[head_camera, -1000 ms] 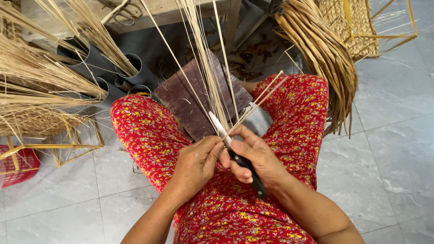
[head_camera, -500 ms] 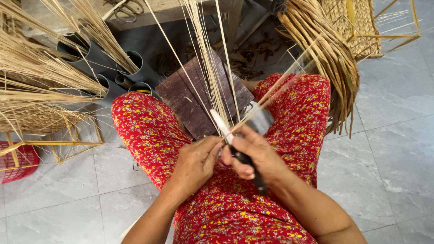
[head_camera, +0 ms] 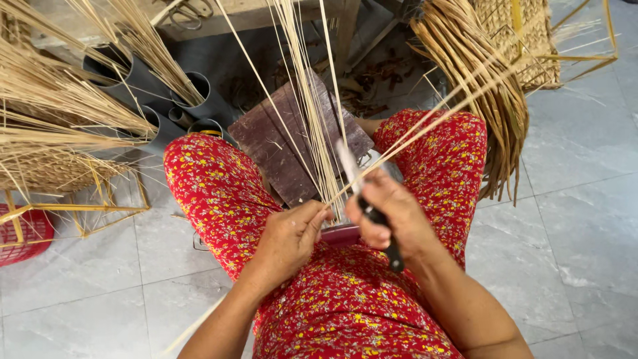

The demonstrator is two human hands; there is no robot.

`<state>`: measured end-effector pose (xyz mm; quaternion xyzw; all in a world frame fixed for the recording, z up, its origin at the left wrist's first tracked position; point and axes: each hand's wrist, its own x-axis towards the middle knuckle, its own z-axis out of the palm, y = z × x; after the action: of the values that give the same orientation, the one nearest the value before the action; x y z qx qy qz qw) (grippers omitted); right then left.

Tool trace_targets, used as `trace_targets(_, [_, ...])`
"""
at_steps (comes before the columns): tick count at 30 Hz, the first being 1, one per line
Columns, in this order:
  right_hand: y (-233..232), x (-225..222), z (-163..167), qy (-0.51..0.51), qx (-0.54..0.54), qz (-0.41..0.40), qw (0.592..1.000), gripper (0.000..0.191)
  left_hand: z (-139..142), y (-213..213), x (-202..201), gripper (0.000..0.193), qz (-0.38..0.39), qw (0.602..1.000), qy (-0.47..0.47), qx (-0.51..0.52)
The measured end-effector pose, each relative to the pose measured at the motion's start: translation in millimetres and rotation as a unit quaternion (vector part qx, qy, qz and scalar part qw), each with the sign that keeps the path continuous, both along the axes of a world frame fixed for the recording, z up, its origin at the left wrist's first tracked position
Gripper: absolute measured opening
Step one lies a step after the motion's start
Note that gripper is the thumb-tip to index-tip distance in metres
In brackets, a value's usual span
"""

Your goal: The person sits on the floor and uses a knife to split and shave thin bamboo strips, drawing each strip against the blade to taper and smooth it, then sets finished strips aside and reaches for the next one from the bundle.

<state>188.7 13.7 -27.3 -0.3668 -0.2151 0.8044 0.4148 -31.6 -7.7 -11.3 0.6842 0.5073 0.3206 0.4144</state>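
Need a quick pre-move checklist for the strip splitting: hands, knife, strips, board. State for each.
1. Left hand pinches the bundle of thin strips at its lower end: ok.
2. Right hand closed round the knife with its dark handle, blade pointing up and away from the body: ok.
3. Blade set against a strip where the two hands meet: cannot tell, the fingers hide the contact.
4. Left fingertips clear of the blade edge: cannot tell, they sit very close.
5. Wooden board lies between the knees under the strips: ok.
6. One strip splays off to the upper right, apart from the bundle: ok.
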Motion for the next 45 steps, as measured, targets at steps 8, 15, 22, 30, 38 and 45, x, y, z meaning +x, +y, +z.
trace_targets(8, [3,-15,-10,0.065,-0.008,0.029,0.997,0.033,-11,4,0,0.019,0.006,1.000,0.000,-0.010])
trace_targets(15, [4,-20,-20,0.057,-0.018,0.046,0.997,0.026,0,9,-5,0.020,-0.017,0.997,0.053,-0.053])
trace_targets(22, [17,-24,-1,0.051,-0.006,0.093,0.994,0.023,47,41,-28,0.041,0.049,0.953,0.120,0.274])
trace_targets(30, [44,-41,16,0.054,0.047,0.087,0.994,0.024,43,89,14,0.012,0.043,0.956,0.055,0.286])
trace_targets(38, [9,-83,-41,0.037,-0.067,0.325,0.942,0.014,67,184,-1,0.024,0.119,0.939,-0.128,0.297])
trace_targets(45, [25,-60,-64,0.022,-0.074,0.250,0.965,0.015,34,208,-33,0.036,0.046,0.991,-0.072,0.107])
